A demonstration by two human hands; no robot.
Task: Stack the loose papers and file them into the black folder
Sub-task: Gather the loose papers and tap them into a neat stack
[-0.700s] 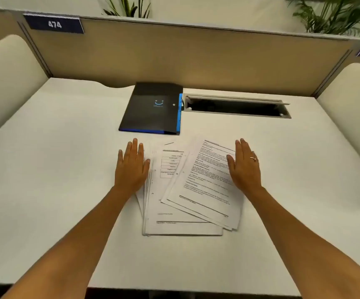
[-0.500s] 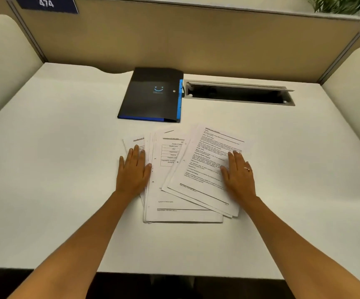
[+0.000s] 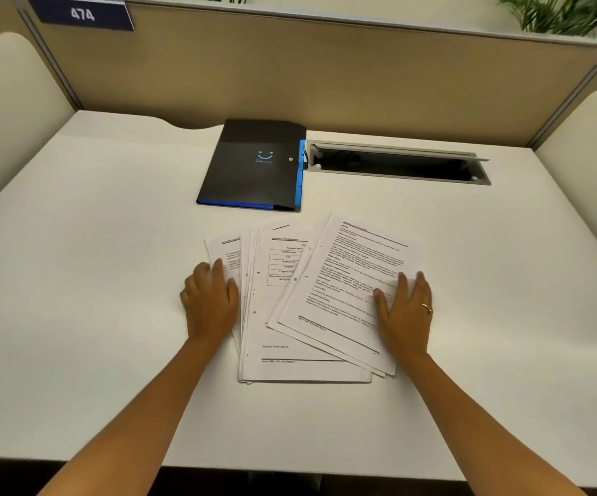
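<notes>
Several loose printed papers (image 3: pixel 311 302) lie fanned out in the middle of the white desk (image 3: pixel 93 281). My left hand (image 3: pixel 211 302) rests on the fan's left edge, fingers curled onto the leftmost sheet. My right hand (image 3: pixel 406 309), with a ring on one finger, lies flat on the right edge of the top tilted sheet. Neither hand has lifted a sheet. The black folder (image 3: pixel 257 166), closed, with blue edges and a blue smiley mark, lies flat behind the papers, apart from them.
An open cable slot (image 3: pixel 397 166) is set into the desk right of the folder. A beige partition (image 3: pixel 325 73) bearing a "474" sign (image 3: pixel 82 14) closes the back. Cream side panels (image 3: pixel 7 102) flank the desk. Its front edge is near me.
Both hands have slid toward me along the papers' outer edges, and my left fingers have curled. The papers and folder stay in place.
</notes>
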